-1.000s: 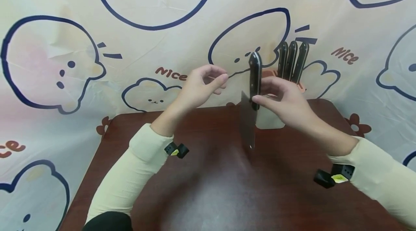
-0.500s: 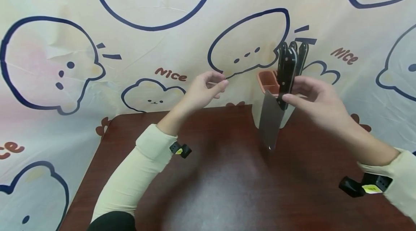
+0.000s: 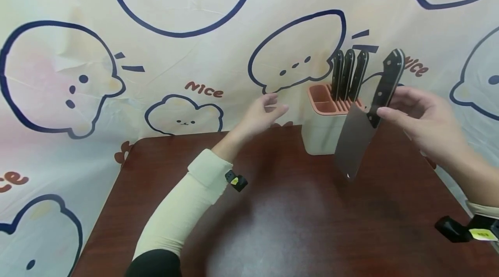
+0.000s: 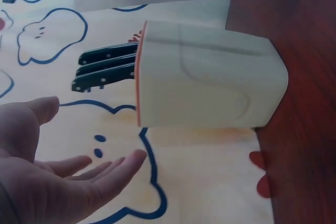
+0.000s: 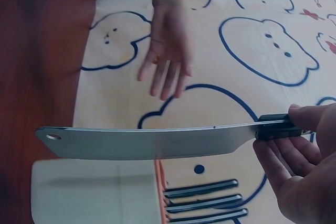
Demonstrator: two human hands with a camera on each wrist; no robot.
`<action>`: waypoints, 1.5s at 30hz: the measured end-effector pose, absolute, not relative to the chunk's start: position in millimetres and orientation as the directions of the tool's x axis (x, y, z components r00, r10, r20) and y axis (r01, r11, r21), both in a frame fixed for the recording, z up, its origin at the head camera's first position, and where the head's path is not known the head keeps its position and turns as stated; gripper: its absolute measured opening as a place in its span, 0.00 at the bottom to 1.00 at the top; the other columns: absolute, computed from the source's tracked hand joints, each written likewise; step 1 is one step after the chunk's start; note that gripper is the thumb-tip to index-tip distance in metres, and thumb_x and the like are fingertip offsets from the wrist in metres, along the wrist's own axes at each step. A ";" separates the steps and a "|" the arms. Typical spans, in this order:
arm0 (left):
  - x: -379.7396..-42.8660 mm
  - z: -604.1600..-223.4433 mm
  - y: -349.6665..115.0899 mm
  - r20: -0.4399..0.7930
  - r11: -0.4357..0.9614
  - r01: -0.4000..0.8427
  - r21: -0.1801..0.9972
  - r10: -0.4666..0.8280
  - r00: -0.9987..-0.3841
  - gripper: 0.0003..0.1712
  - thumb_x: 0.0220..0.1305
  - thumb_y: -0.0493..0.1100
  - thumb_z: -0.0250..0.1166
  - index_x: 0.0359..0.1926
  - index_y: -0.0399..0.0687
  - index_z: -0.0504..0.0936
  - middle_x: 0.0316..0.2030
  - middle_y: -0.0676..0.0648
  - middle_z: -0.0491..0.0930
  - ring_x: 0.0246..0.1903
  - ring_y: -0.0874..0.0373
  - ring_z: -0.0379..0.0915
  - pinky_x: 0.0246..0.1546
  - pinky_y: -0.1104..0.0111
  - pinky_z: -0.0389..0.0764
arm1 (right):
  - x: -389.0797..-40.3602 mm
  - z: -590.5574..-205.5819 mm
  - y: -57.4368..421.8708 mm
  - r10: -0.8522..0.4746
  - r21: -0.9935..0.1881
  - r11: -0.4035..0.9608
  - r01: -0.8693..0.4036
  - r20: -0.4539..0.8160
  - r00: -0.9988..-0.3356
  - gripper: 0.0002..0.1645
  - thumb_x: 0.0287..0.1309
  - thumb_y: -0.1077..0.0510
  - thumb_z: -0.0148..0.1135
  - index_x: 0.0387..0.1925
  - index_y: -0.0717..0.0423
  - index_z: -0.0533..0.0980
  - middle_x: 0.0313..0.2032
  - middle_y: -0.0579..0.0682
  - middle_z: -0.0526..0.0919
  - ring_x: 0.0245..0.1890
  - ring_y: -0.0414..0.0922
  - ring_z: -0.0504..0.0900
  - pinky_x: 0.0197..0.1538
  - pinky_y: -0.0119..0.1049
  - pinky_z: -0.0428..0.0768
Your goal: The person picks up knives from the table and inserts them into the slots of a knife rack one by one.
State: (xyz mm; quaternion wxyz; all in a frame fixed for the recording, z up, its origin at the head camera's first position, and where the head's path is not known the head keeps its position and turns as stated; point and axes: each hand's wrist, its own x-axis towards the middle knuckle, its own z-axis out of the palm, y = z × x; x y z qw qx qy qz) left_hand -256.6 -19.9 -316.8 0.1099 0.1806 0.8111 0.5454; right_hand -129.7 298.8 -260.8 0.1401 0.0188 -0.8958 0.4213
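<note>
My right hand pinches the black riveted handle of a cleaver, whose broad blade hangs downward and tilts to the left, in front of the knife holder's right side. The holder is a cream box with an orange slotted top. Three black-handled knives stand in its slots. Left of the holder, my left hand hovers with loosely bent fingers and nothing in it. In the right wrist view, thumb and fingers clasp the cleaver's handle, and the blade spans the picture.
A dark red-brown wooden table lies beneath, with the holder near its back edge. Behind it hangs a pale cloth printed with blue cartoon outlines. Two open compartments show at the holder's left end.
The cleaver has travelled right in my right hand, from left of the holder past its front, and its blade now faces me more broadly. My left hand has shifted slightly right.
</note>
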 end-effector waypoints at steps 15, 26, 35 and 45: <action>-271.3 -344.1 36.8 -0.034 0.264 0.070 0.962 0.369 -0.929 0.46 0.72 0.57 0.63 0.80 0.47 0.52 0.76 0.41 0.59 0.73 0.46 0.60 0.64 0.54 0.74 | -139.0 -235.5 342.0 0.132 -0.810 0.514 -0.282 0.400 -0.907 0.24 0.71 0.64 0.60 0.65 0.46 0.75 0.46 0.32 0.82 0.50 0.33 0.77 0.59 0.18 0.69; -269.3 -354.2 74.9 0.017 0.203 0.088 0.975 0.325 -0.945 0.44 0.70 0.56 0.66 0.78 0.49 0.59 0.76 0.46 0.61 0.73 0.46 0.61 0.66 0.51 0.72 | -167.8 -215.6 368.0 0.127 -0.773 0.459 -0.438 0.545 -0.829 0.27 0.69 0.69 0.60 0.66 0.56 0.73 0.47 0.39 0.83 0.50 0.33 0.80 0.68 0.31 0.69; -264.6 -366.2 91.2 0.075 0.170 0.133 0.976 0.315 -0.946 0.39 0.71 0.49 0.67 0.77 0.53 0.63 0.71 0.50 0.70 0.67 0.50 0.71 0.64 0.56 0.75 | -185.1 -199.4 370.5 0.148 -0.702 0.573 -0.422 0.595 -0.790 0.25 0.71 0.61 0.60 0.67 0.53 0.72 0.48 0.34 0.80 0.52 0.31 0.78 0.73 0.39 0.62; -263.0 -366.1 95.9 0.100 0.127 0.138 0.982 0.268 -0.958 0.36 0.73 0.41 0.64 0.77 0.49 0.62 0.72 0.47 0.68 0.69 0.50 0.69 0.66 0.56 0.72 | -200.2 -183.3 353.5 0.239 -0.809 0.436 -0.394 0.527 -0.816 0.26 0.70 0.60 0.61 0.68 0.51 0.71 0.50 0.37 0.80 0.55 0.34 0.80 0.72 0.34 0.62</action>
